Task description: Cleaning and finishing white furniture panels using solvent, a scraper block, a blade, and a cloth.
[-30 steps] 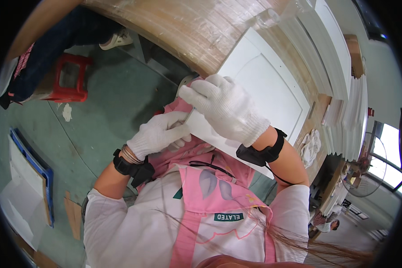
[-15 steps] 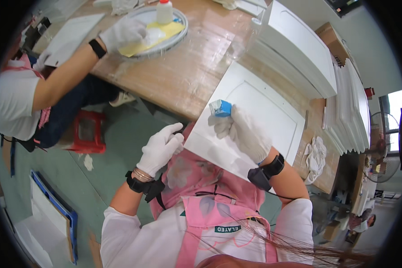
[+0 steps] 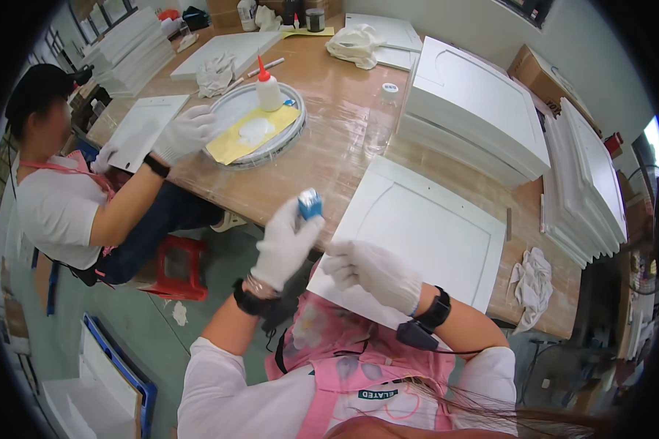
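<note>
Two gloved hands — left hand (image 3: 284,245) pinching one blue block (image 3: 310,204), right hand (image 3: 373,271) on one white panel (image 3: 428,234).

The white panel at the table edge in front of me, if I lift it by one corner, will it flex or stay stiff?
The white panel probably stays stiff: it lies flat though its near corner overhangs the table, with no visible sag. It is broad and thin, so one corner may feel awkward. The right hand rests at its near edge; the painted face may be slick under gloves.

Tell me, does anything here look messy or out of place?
The white panel sits askew, its near corner hanging past the table edge over the person's lap. Crumpled rags lie on the table, and a paper scrap lies on the floor.
</note>
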`<move>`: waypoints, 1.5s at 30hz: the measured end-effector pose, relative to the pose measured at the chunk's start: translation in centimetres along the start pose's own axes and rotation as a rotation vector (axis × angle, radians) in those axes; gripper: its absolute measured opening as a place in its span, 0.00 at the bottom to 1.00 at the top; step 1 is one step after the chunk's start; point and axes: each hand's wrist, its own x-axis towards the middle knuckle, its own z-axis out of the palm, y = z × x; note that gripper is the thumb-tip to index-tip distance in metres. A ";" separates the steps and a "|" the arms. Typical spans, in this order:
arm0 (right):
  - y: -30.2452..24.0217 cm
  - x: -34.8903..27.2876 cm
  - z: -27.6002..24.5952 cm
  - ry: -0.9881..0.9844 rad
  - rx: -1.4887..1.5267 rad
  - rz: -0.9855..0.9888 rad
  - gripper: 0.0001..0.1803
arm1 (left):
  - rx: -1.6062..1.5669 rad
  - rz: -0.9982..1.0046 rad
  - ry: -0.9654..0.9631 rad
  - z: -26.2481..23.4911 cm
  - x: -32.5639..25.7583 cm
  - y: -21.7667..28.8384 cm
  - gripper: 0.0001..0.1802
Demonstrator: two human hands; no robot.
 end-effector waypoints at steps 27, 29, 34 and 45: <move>-6.1 -32.7 -21.4 1.555 -1.629 0.083 0.32 | 1.181 0.371 0.315 -2.6 10.4 -2.5 0.21; -5.4 -32.1 -21.7 1.553 -1.715 0.038 0.27 | 0.961 0.213 0.006 -3.2 8.2 -3.2 0.22; -6.1 -34.2 -25.1 1.616 -1.425 -0.064 0.22 | 0.615 -0.308 -0.247 2.3 2.6 -1.7 0.26; -9.7 -19.0 -20.5 0.986 -1.818 -0.063 0.14 | 0.687 -0.292 -0.494 2.5 -0.4 -4.0 0.41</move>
